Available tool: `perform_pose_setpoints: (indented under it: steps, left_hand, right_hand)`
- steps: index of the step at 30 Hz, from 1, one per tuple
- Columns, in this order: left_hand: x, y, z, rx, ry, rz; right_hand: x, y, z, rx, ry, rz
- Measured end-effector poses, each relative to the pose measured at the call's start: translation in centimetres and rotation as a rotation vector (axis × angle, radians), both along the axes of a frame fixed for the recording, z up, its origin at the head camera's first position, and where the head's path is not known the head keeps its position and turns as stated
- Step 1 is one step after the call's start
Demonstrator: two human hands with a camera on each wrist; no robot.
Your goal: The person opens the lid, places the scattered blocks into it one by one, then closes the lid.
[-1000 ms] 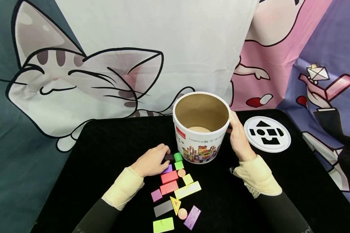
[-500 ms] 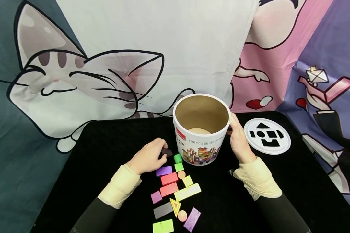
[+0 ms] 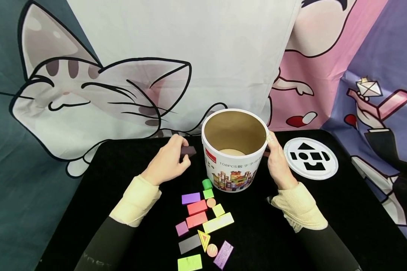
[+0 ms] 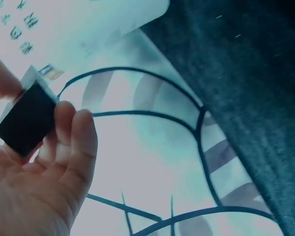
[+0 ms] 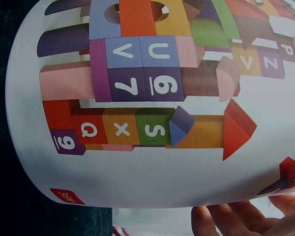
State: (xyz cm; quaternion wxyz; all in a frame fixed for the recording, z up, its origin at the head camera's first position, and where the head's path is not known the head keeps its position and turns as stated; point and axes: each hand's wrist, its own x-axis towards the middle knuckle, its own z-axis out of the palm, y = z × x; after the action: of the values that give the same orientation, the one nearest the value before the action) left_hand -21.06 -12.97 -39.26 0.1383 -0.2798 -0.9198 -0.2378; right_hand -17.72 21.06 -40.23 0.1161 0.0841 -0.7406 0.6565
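Observation:
My left hand (image 3: 167, 160) pinches a dark block (image 3: 188, 151) between thumb and fingers, raised to the left of the bucket's rim. Close up in the left wrist view, the block (image 4: 27, 118) shows a flat black face. A white cardboard bucket (image 3: 237, 171) printed with building-block pictures stands upright, its mouth facing me and its pale floor visible. My right hand (image 3: 279, 162) grips the bucket's right side, thumb at the rim. Seen from the right wrist, the fingers (image 5: 246, 219) lie along the bucket's edge, partly hidden behind it.
In front of the bucket lie several wooden blocks: a green cylinder (image 3: 207, 184), a purple block (image 3: 191, 198), red blocks (image 3: 197, 207), a long yellow block (image 3: 218, 223) and others. A white lid with shaped holes (image 3: 311, 158) rests at the right. Printed cloth (image 3: 149, 94) hangs behind the black table.
My left hand has lifted the dark block away from beside the green cylinder, carrying it up and slightly left. This uncovers the purple block. The right hand and bucket stay in place.

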Motion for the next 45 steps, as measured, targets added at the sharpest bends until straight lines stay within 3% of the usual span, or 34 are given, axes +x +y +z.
perform_pose_setpoints:
  steps: [10, 16, 22, 31, 45]
  left_hand:
    - [-1.8, 1.7, 3.8, 0.121, 0.166, 0.011]
    - [-2.2, 3.1, 6.4, 0.164, 0.205, 0.000]
    - [-2.2, 4.6, 8.0, 0.179, 0.224, -0.040]
    - [-2.0, 6.9, 9.3, 0.153, 0.217, -0.104]
    - [-1.7, 9.2, 9.6, 0.145, 0.206, -0.183]
  right_hand:
    - [0.0, 0.0, 0.1, -0.008, -0.010, -0.017]
    - [-0.1, 0.0, 0.1, -0.002, -0.013, -0.016]
    - [-0.1, 0.0, 0.0, -0.004, -0.003, -0.010]
    - [-0.1, 0.0, 0.0, 0.001, 0.023, -0.011]
    - [0.0, -0.1, 0.0, 0.011, 0.005, -0.008]
